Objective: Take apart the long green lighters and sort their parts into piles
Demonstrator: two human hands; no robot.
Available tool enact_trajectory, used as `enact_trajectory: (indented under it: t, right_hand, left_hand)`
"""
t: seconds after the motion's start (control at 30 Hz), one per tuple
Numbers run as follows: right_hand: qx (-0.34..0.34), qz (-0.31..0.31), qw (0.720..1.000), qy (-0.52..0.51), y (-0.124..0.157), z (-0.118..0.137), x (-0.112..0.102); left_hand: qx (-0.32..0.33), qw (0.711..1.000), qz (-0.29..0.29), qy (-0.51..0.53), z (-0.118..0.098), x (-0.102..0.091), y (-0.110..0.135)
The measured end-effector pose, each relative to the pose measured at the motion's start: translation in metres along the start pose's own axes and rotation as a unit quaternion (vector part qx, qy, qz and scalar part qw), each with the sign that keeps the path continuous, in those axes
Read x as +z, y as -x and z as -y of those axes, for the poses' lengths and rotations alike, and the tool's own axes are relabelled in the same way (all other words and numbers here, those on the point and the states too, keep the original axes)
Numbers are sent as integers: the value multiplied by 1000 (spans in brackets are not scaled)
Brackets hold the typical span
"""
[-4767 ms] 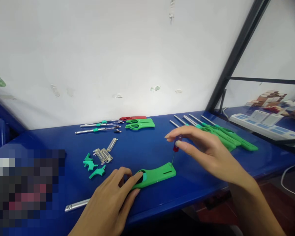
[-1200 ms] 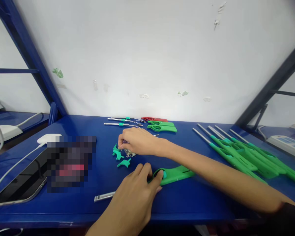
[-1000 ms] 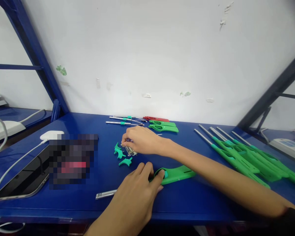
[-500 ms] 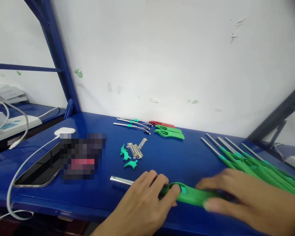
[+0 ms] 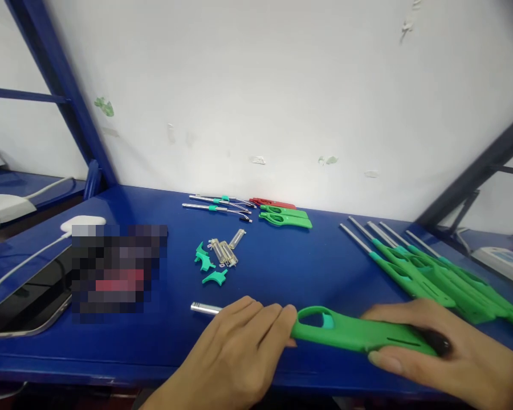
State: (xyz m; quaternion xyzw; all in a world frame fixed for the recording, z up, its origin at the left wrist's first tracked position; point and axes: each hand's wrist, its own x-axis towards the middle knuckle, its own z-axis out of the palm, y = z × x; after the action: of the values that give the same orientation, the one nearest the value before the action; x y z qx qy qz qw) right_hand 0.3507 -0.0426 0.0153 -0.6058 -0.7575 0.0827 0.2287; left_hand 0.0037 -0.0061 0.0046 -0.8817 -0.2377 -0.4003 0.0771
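A green long-necked lighter (image 5: 354, 335) lies lengthwise between my hands over the front of the blue table. My left hand (image 5: 243, 341) is wrapped round its front end, with the silver tube tip sticking out to the left. My right hand (image 5: 444, 341) grips the rear of the handle, thumb below and fingers above; something dark shows at that end. A teal trigger (image 5: 327, 320) sits in the lighter's loop. To the right rest several similar green lighters (image 5: 436, 279) with silver tubes. Loose teal triggers (image 5: 215, 277) and small clear tanks (image 5: 224, 251) lie beyond my left hand.
Silver tubes with wires (image 5: 205, 208) lie at the back beside green handle shells (image 5: 286, 218) and a red one (image 5: 273, 203). A phone (image 5: 29, 296), partly blurred out, and a white charger (image 5: 83, 222) with its cable are on the left. A white wall rises behind.
My right hand has settled round the handle's rear end, and my left fingers have moved off the loop toward the tube. The view has shifted slightly.
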Motion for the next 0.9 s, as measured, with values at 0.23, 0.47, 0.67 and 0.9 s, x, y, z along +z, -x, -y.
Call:
enact_trajectory:
  t: [0.23,0.47,0.67,0.9]
  right_hand:
    - [-94,-31,988,122,4,9,-7]
    - [-153,51,984,71,-23,31,5]
    - [-151,53,982,99,-21,43,19]
    - [-166,101,974,115,-27,72,40]
  left_hand:
    - [-116,985,89,96,14,1,12]
    - [-151,981,98,79,15,5,18]
    - [-144,983,96,62,15,6,15]
    - [-161,976,106,102,14,6,13]
